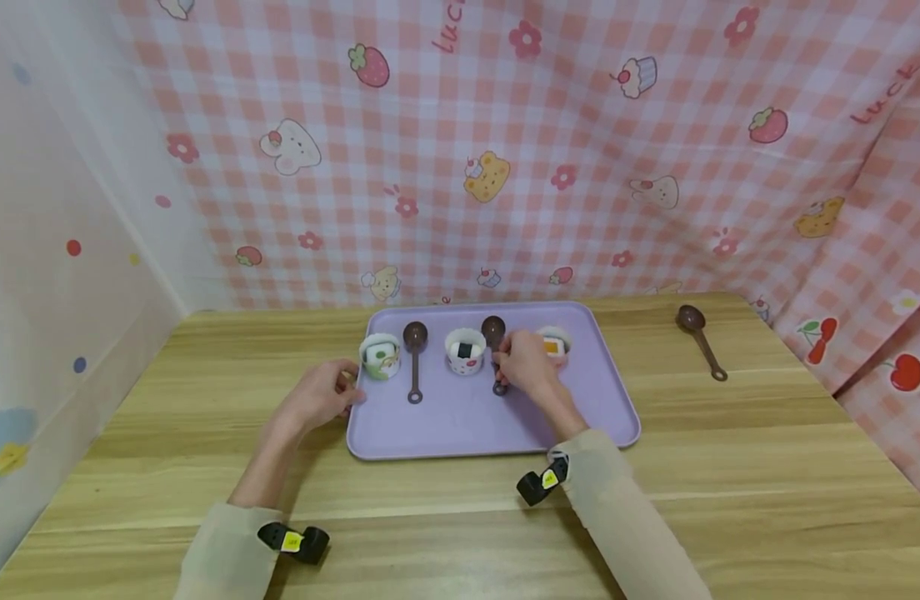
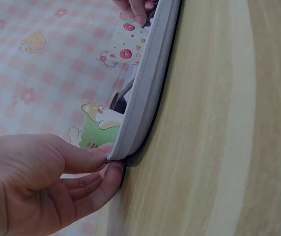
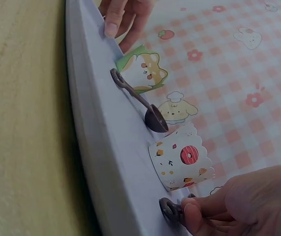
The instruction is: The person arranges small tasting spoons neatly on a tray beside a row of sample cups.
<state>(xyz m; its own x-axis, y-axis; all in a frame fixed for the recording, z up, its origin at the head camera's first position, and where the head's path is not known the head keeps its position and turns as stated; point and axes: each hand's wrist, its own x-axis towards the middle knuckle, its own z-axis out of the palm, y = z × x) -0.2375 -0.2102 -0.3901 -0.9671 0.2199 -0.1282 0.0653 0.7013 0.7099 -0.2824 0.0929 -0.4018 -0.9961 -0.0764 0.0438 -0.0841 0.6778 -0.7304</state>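
My left hand point(image 1: 321, 398) pinches the left rim of a lilac tray point(image 1: 445, 429), thumb on top and fingers below the edge. Over the tray's right half, my right hand point(image 1: 531, 362) holds a brown measuring spoon point(image 1: 493, 329) by its handle, the bowl pointing to the back. Just left of that spoon stands a paper cup with a donut print point(image 1: 464, 352), a black-and-white piece inside. A second brown spoon point(image 1: 415, 362) lies between it and a green animal-print cup point(image 1: 381, 357) near my left hand. Partly behind my right hand is a third cup point(image 1: 556, 343) with an orange-and-white piece.
Another brown spoon point(image 1: 702, 340) lies on the wooden table point(image 1: 400, 517) to the right of the tray. A pink checked cloth point(image 1: 445, 167) hangs behind the table's back edge, and a pale wall point(image 1: 62, 333) with coloured dots borders the left side.
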